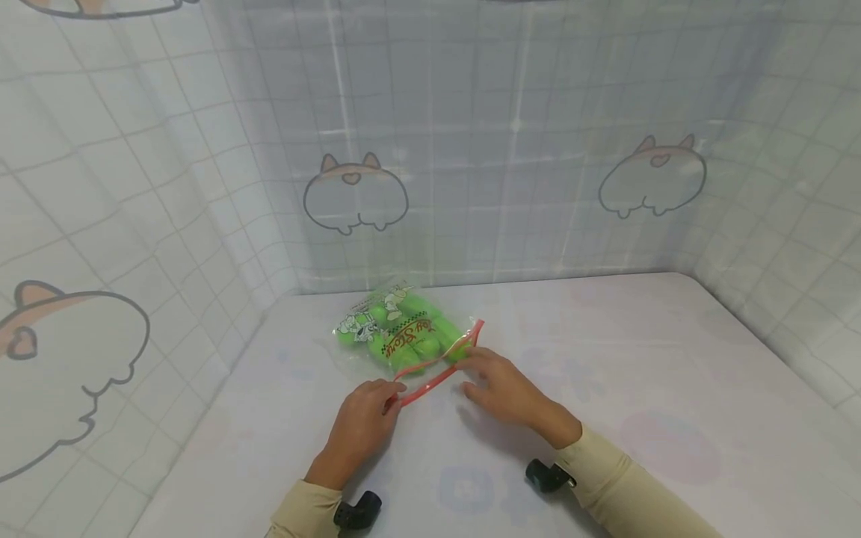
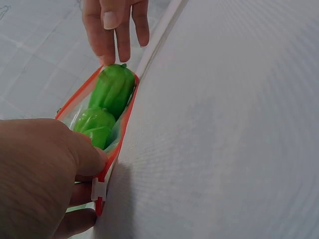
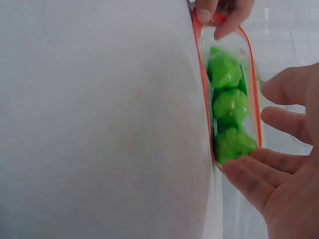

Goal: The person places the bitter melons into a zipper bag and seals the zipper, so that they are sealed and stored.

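Observation:
A clear zip bag point(image 1: 408, 335) with a red-edged mouth and printed lettering lies on the white table, its mouth spread apart. Inside are several green bell peppers point(image 3: 230, 106), shiny and lumpy; one pepper point(image 2: 113, 90) lies right at the opening. My left hand point(image 1: 363, 420) pinches the near left end of the red edge, close to a white slider point(image 2: 99, 189). At the opposite end of the mouth, my right hand point(image 1: 504, 388) touches the rim with loosely extended fingertips. The peppers deeper in the bag are partly covered by the print.
White grid-patterned curtains point(image 1: 471, 149) with cartoon animal drawings surround the table point(image 1: 605, 359) at the back and both sides. A dark wrist camera point(image 1: 359, 511) sits under the left sleeve, another camera point(image 1: 548, 476) under the right.

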`<action>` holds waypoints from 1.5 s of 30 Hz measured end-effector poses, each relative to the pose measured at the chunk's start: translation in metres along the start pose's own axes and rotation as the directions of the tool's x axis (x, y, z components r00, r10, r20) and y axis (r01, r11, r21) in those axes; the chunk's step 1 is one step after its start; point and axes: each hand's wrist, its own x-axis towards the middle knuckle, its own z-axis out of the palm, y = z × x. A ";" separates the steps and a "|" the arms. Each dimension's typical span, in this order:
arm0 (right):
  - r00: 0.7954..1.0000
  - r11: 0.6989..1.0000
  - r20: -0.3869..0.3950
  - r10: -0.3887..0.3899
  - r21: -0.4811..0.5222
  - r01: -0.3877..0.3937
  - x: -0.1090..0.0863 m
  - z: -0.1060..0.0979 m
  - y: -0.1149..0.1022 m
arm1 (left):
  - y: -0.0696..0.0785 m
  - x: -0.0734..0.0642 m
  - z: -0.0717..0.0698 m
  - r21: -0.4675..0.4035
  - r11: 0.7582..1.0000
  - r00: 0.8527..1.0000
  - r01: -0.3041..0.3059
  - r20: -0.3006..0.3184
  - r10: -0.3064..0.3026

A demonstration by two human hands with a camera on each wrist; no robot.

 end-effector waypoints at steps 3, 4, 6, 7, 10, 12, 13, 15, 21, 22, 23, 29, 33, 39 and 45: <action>0.997 0.994 -0.046 0.056 0.092 -0.052 0.002 -0.003 0.004 | 0.000 0.000 0.000 0.002 1.000 1.000 -0.007 -0.008 0.007; 0.996 0.992 -0.057 0.066 0.114 -0.059 0.003 -0.004 0.006 | 0.000 0.000 0.000 0.004 1.000 1.000 -0.007 -0.008 0.007; 0.992 0.985 -0.075 0.098 0.147 -0.087 0.004 -0.007 0.009 | 0.000 0.000 0.000 0.006 1.000 1.000 -0.005 -0.005 0.005; 0.990 0.983 -0.086 0.114 0.155 -0.100 0.005 -0.008 0.011 | 0.001 0.000 -0.001 0.008 1.000 1.000 -0.001 -0.001 0.001; 0.976 0.975 -0.124 0.181 0.153 -0.161 0.007 -0.011 0.016 | 0.002 0.000 -0.002 0.009 1.000 1.000 0.018 0.020 -0.018; 0.965 0.970 -0.155 0.214 0.148 -0.191 0.009 -0.012 0.020 | 0.003 0.001 -0.003 0.008 1.000 0.999 0.026 0.032 -0.026; 0.960 0.970 -0.173 0.218 0.143 -0.195 0.010 -0.012 0.022 | 0.003 0.001 -0.003 0.009 1.000 0.999 0.027 0.035 -0.027; 0.952 0.969 -0.197 0.232 0.133 -0.209 0.012 -0.013 0.025 | 0.003 0.001 -0.004 0.010 0.999 0.999 0.031 0.042 -0.031; 0.949 0.964 -0.200 0.245 0.151 -0.217 0.018 -0.016 0.030 | 0.002 0.002 -0.007 0.002 0.999 0.998 0.032 0.057 -0.032; 0.949 0.963 -0.192 0.249 0.153 -0.222 0.020 -0.016 0.030 | 0.002 0.002 -0.007 -0.002 1.000 0.998 0.030 0.059 -0.030; 0.950 0.963 -0.183 0.251 0.151 -0.225 0.021 -0.016 0.031 | 0.002 0.002 -0.008 -0.006 1.000 0.998 0.029 0.062 -0.029; 0.963 0.969 -0.143 0.228 0.126 -0.211 0.029 -0.012 0.031 | 0.001 0.002 -0.010 -0.017 0.999 0.996 0.028 0.081 -0.027; 0.963 0.970 -0.141 0.229 0.116 -0.213 0.035 -0.008 0.032 | 0.003 0.002 -0.010 -0.008 1.000 0.996 0.030 0.083 -0.029; 0.959 0.971 -0.158 0.234 0.091 -0.222 0.042 -0.006 0.034 | 0.005 0.002 -0.009 0.019 0.998 0.994 0.059 0.092 -0.060; 0.957 0.976 -0.197 0.215 0.067 -0.205 0.044 -0.007 0.036 | 0.007 0.001 -0.008 0.019 0.998 0.996 0.056 0.070 -0.058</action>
